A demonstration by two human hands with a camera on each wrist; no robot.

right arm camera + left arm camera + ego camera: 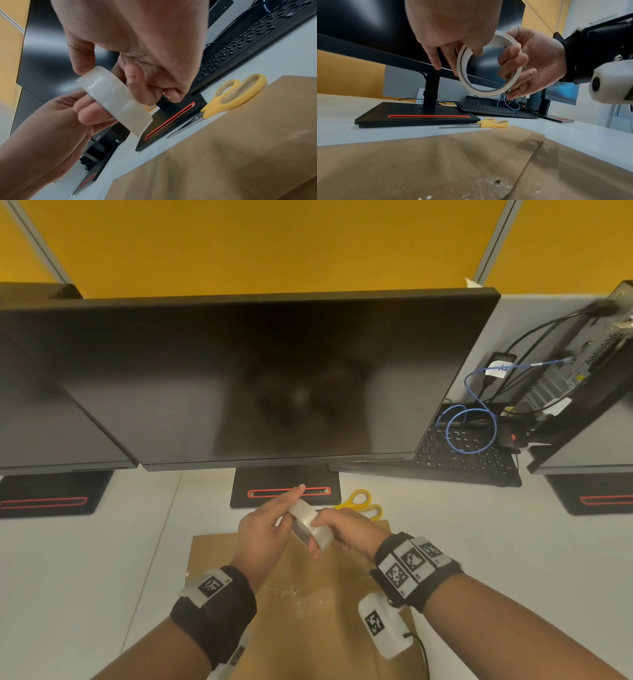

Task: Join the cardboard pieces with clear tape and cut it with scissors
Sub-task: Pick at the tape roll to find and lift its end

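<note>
A roll of clear tape (310, 525) is held in the air above the brown cardboard pieces (308, 594). My left hand (277, 517) grips its left side, with the thumb inside the ring (489, 65) and the index finger stretched along the rim. My right hand (327, 529) grips the right side, fingers (513, 60) curled through the ring. In the right wrist view the roll's (116, 100) outer band faces the camera. One cardboard piece overlaps the other along a seam (530, 155). Yellow-handled scissors (363, 503) lie closed on the desk past the cardboard's far edge.
A large dark monitor (257, 378) stands close behind, its base (284, 491) right beyond my hands. A black keyboard (462, 453) with blue and black cables lies at the back right. More monitor bases sit left and right. Shiny tape remnants (491, 185) cover the cardboard's middle.
</note>
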